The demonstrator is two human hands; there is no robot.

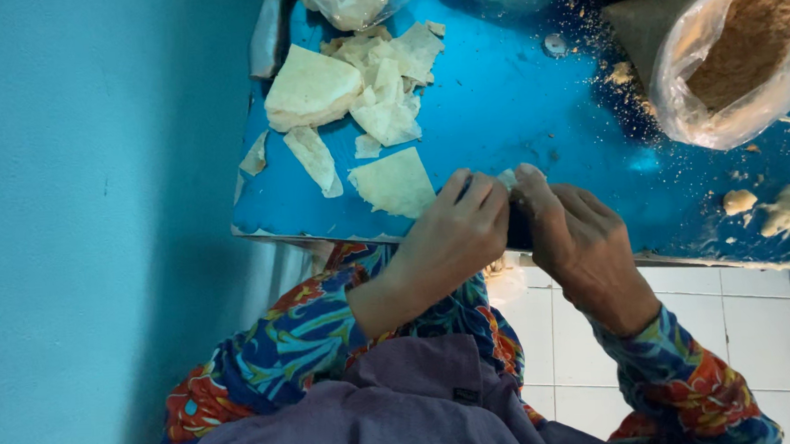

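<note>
Seen from above, a person in bright floral sleeves works at the near edge of a blue counter (514, 110). The left hand (453, 237) and right hand (573, 236) meet knuckle to knuckle, fingers curled tightly inward around a small pale piece of wrapper (508, 178) – only a corner of it peeks out between the fingertips, so how it is being folded cannot be told. Folding this well likely calls for keeping both thumbs close and pressing the edge evenly, so the thin sheet creases without tearing. Just left of the hands lies a triangular wrapper sheet (396, 183), and beyond it a loose pile of torn sheets (380, 76) beside a thicker stack (311, 88). At the far right stands an open clear plastic bag (743, 56), rounded and crinkled, filled with brown crumbly powder – some has spilled around it. Another clear bag (350, 2) sits at the top edge; no labels are visible
</note>
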